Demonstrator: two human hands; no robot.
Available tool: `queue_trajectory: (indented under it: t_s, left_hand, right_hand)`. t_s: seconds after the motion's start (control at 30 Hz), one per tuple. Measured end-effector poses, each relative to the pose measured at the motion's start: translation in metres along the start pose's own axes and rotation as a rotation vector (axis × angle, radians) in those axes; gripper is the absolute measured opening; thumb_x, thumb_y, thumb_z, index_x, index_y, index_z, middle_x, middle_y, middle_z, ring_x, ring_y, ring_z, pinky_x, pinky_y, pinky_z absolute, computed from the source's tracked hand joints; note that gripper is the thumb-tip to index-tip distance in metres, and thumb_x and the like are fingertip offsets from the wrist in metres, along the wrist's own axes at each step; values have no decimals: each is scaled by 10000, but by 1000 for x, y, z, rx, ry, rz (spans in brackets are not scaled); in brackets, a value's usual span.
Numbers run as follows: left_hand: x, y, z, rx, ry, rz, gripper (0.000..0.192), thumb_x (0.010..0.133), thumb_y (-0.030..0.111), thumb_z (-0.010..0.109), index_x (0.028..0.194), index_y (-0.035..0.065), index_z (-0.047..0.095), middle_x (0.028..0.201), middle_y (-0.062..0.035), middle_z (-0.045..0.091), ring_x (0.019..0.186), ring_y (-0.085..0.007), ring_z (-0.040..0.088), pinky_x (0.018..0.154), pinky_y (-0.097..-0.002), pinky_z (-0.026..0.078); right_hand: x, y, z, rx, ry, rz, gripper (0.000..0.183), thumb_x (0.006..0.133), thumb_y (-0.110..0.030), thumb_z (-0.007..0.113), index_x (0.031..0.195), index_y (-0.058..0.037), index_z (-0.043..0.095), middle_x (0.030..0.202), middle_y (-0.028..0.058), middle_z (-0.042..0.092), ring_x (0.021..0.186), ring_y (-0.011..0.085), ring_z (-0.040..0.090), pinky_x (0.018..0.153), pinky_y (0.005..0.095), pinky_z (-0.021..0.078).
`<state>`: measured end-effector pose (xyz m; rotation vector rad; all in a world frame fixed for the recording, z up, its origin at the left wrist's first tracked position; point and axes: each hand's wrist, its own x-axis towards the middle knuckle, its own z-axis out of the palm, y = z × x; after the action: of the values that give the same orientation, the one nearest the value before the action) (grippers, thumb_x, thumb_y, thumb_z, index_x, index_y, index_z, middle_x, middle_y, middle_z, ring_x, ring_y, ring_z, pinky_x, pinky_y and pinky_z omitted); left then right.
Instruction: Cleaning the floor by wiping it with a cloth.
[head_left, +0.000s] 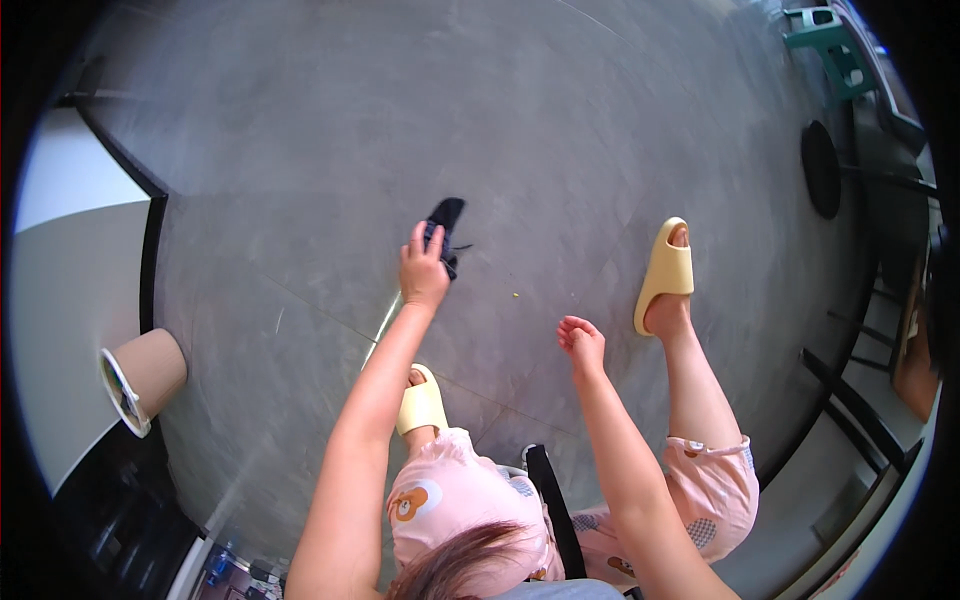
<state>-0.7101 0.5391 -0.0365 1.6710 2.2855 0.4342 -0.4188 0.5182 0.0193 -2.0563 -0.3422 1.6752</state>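
My left hand (425, 271) grips a dark navy-black object (448, 215), soft-looking and long, with a thin cord sticking out on its right. Motion blur and my fingers hide part of it, so its exact kind is unclear. It is over the grey floor (525, 150), in front of my left foot. To the right, my right hand (583, 345) has its fingers curled in, with nothing seen in them. A tiny yellow-green bit (515, 295) lies on the floor between the hands. My feet wear yellow slides, the right slide (666, 274) and the left slide (422, 405).
A beige waste bin (154, 371) with a white liner stands by the wall at left. A black chair-base leg (555, 510) extends between my legs. At the far right are a green plastic stool (832, 56), a round black base (821, 170) and dark furniture legs (851, 409).
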Motion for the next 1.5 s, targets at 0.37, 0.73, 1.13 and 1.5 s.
queue_trajectory:
  t_s: [0.37,0.73,1.13,1.5]
  left_hand:
    - [16,114,37,34,-360,641,470,721,84,571,1154,263,599,1336,67,425,1076,-226,459,937,-385,364]
    - [30,149,62,-303,-231,553,404,678,-2,587,1014,216,644,1182,38,513,1022,-254,489,878,-400,431]
    - [15,120,37,-22,-734,1219,219,659,88,601,787,237,698,1049,114,577,1098,-169,469,1079,-491,208]
    - [24,55,6,-102,-496,447,540,684,-73,517,1152,183,602,1247,-48,481,1030,-320,486,901,-380,437]
  right_hand:
    - [-1,-6,-17,34,-23,-53,273,793,22,417,964,-29,623,919,63,650,806,140,618,687,255,480]
    - [-14,5,-44,65,11,-28,267,791,23,434,969,-38,625,933,60,651,818,143,625,695,260,490]
    - [-23,7,-55,94,61,-18,271,815,20,400,955,-23,627,895,63,653,763,124,612,644,233,464]
    - [-25,19,-43,85,1,-14,260,806,16,409,933,-19,633,862,58,650,742,116,609,624,236,463]
